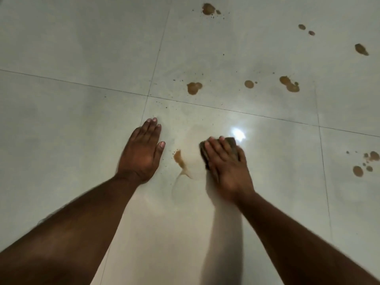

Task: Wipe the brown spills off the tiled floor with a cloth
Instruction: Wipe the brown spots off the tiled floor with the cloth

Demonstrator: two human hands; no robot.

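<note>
My right hand (225,164) presses flat on a small dark brown cloth (231,143) on the pale tiled floor (82,130); only the cloth's far end and left edge show past my fingers. Just left of the cloth lies a smeared wet patch with a brown spill remnant (179,159) at its left edge. My left hand (144,150) rests palm down on the tile, fingers together, holding nothing. Farther off lie other brown spills: one (194,88) beyond the grout line, a round one (249,84), and a double blob (290,84).
More brown spots sit at the top (208,8), upper right (361,49) and right edge (365,163). Dark grout lines (226,110) cross the floor. A bright light reflection (238,133) glares just beyond the cloth.
</note>
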